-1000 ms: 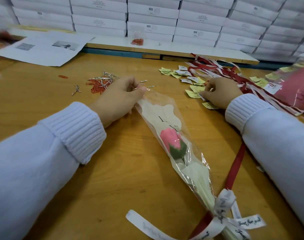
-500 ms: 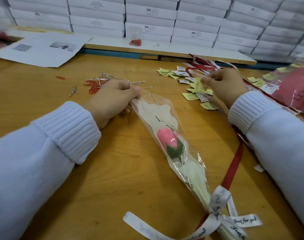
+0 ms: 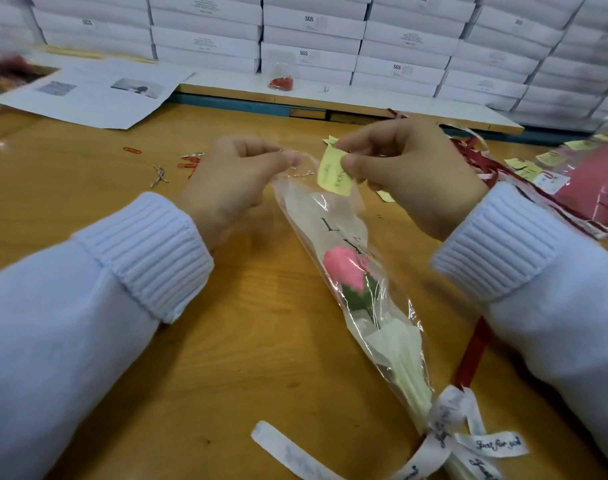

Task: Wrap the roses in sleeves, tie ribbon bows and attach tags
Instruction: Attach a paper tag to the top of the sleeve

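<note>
A pink rose [image 3: 345, 271] lies in a clear plastic sleeve [image 3: 392, 327] on the wooden table [image 3: 261, 358], stem towards me. A white printed ribbon bow [image 3: 447, 431] ties the sleeve's narrow end. My left hand [image 3: 233, 181] pinches the sleeve's open top edge, with a thin metal wire at its fingertips. My right hand [image 3: 406, 171] pinches a small yellow tag [image 3: 333, 171] and holds it just above the sleeve's mouth, close to my left fingertips.
Paper clips and wire ties [image 3: 188, 164] lie left of my hands. Yellow tags [image 3: 551, 157], red ribbon [image 3: 472, 355] and finished red sleeves [image 3: 596, 181] are at the right. Printed sheets [image 3: 98, 91] lie at the back left, before stacked white boxes [image 3: 313, 32].
My right hand picked a yellow tag from the pile and carried it left to the sleeve's mouth. My left hand lifted the sleeve's top edge off the table.
</note>
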